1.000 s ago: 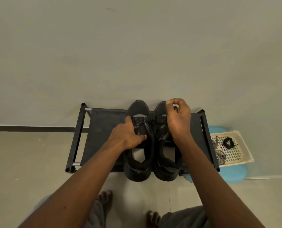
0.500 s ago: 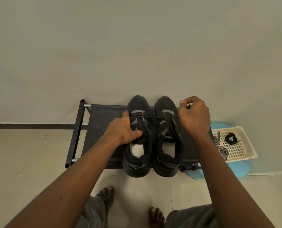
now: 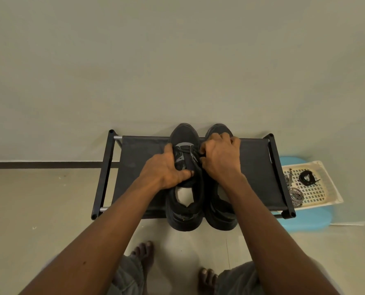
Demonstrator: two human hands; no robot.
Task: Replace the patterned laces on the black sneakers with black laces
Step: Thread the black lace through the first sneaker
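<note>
Two black sneakers stand side by side on a low black rack [image 3: 139, 158], toes toward the wall. My left hand [image 3: 166, 169] grips the left sneaker [image 3: 184, 133] over its tongue and left side. My right hand [image 3: 220, 158] lies over the right sneaker [image 3: 222, 211], fingers curled and pinching a black lace [image 3: 195, 153] at the left sneaker's eyelets. A coiled black lace [image 3: 307, 177] and patterned black-and-white laces [image 3: 295, 193] lie in a cream basket [image 3: 330, 194] at the right.
The rack stands against a pale wall. The basket rests on a light blue stool [image 3: 305, 220] right of the rack. My bare feet [image 3: 144, 252] are on the tiled floor in front of the rack.
My right hand moved back left from the rack's right side to the gap between the sneakers, pulling on the lace. My left hand stayed on the left sneaker.
</note>
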